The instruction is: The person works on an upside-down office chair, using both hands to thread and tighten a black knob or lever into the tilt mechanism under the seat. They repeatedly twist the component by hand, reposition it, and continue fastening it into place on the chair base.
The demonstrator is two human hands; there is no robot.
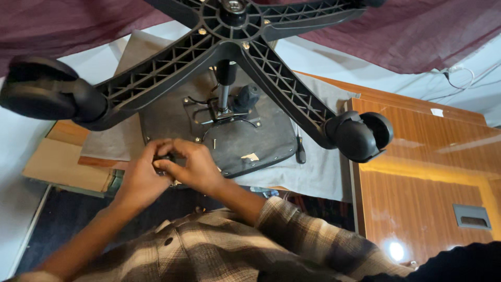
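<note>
grey cloth (318, 172) under upturned chair (245, 141)

Small dark part (166, 158) mostly hidden between left hand (140, 180) and right hand (194, 168); kind unclear. Chair base (229, 47) cut off at 12 o'clock edge.

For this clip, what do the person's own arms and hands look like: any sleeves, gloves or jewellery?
Both hands are bare: the left hand and right hand show no gloves, rings or watch. The forearms are uncovered. The sleeves of a soft plaid shirt in brown, cream and dark grey end near the elbows, apparently pushed up. A dark button shows on the shirt front.
</note>
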